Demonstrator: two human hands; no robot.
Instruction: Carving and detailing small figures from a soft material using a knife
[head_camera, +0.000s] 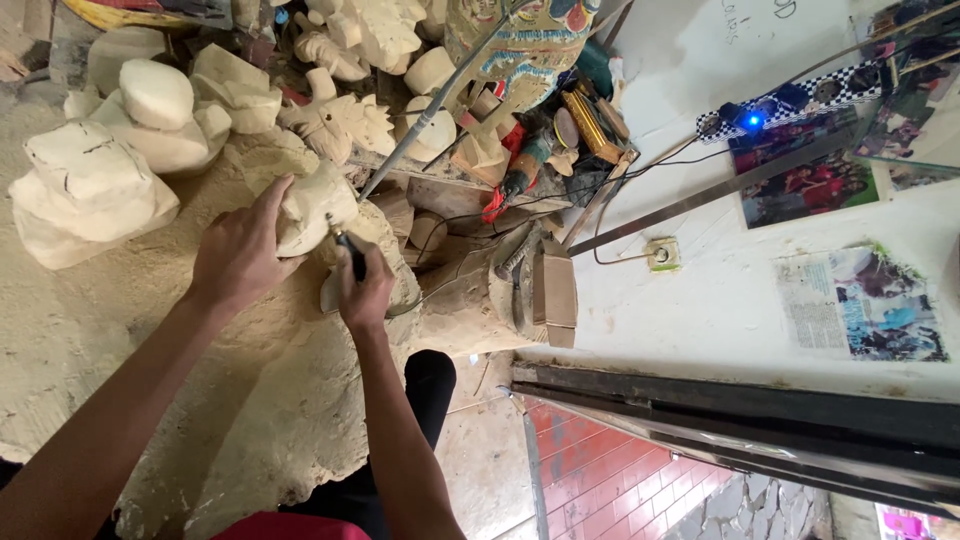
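Pale rough-cut wood blocks (95, 195) heaped at left — painted carved figure (520, 45) behind them. Power tool (525, 165) beside it; wall socket (661, 254) and photo prints (805, 185) on white wall.

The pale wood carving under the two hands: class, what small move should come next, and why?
Probably a short, light stroke of the black-handled tool across the pale wood carving. The right hand has its tip at the surface, and the left hand grips the piece to steady it.

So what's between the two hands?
In the head view, the pale wooden carving lies between them: the left hand grips its side, and the right hand presses a dark-handled tool against it.
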